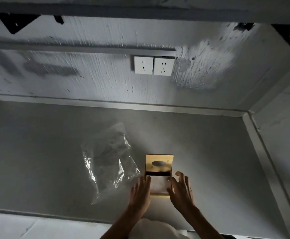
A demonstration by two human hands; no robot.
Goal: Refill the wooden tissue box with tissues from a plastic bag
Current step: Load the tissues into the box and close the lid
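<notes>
Grey counter fills the view, and on it lies the clear plastic bag, crumpled, just left of the wooden tissue box. The box sits at the near middle, its lid with the oval slot pushed toward the far side. Left hand lies flat against the box's left side; right hand, fingers spread, is on its right.

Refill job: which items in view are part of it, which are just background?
In the job:
wooden tissue box, lid slid partly back
tissues inside it
plastic bag, flat, left of the box
left hand and right hand, flanking the box

Background:
two wall sockets
black shelf brackets
</notes>
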